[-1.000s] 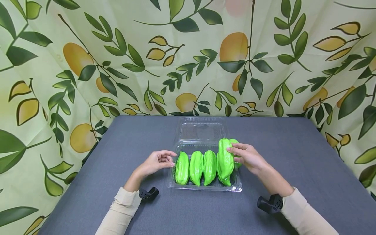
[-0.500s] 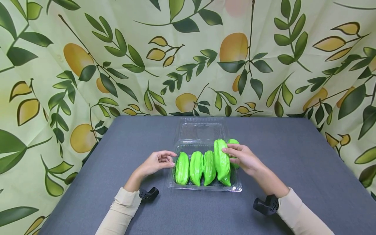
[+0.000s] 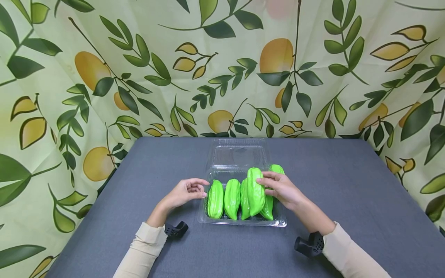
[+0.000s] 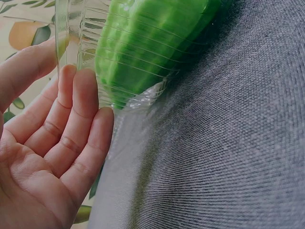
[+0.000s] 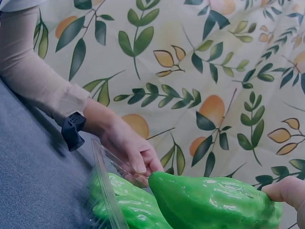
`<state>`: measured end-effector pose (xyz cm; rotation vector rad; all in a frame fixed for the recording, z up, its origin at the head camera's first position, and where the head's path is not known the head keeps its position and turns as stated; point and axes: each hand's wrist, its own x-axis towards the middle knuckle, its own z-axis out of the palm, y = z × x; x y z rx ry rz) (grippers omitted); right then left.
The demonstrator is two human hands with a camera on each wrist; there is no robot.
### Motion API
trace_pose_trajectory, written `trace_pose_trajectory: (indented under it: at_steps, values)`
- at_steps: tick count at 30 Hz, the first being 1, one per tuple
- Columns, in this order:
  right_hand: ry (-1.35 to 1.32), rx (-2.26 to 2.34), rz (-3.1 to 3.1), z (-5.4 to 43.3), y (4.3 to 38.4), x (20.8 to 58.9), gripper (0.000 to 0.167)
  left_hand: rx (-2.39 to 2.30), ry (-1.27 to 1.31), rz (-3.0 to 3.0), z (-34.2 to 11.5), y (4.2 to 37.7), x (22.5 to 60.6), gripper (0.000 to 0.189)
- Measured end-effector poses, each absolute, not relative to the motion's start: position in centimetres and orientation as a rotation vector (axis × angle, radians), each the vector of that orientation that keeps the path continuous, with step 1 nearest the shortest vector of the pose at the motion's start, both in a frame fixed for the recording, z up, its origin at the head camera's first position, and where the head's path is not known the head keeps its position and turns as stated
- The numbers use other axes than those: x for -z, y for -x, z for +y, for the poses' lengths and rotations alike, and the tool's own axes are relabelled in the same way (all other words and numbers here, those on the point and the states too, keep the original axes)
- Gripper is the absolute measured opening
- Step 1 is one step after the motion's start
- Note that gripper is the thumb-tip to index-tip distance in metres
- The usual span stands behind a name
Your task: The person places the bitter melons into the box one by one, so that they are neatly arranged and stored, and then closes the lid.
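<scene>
The right hand [image 3: 283,189] pinches a gourd [image 3: 255,195] by its far half, from its right; it is over the box [image 3: 240,222], long axis front-to-back like the row [image 3: 232,199] below. The left hand [image 3: 186,190], fingers loosely extended, is at the box's left side.

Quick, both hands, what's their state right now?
Left hand: open, relaxed, at the left side of the clear container.
Right hand: closed, holding a green ridged fruit over the container.
</scene>
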<state>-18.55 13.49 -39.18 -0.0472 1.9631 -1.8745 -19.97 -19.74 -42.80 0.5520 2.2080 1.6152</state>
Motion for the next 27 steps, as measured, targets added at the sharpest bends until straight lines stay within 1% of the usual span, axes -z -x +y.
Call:
trace_pose_trajectory:
  at_steps: [16, 27]
  values:
    - [0.044, 1.865, 1.964, 12.1, 18.8, 39.4, 0.072, -1.614, -0.555, 2.215, -19.8, 20.0, 42.8, 0.044]
    - [0.036, 1.866, 1.985, 11.0, 18.9, 39.5, 0.067, -1.612, -0.569, 2.209, -19.8, 20.0, 42.8, 0.044]
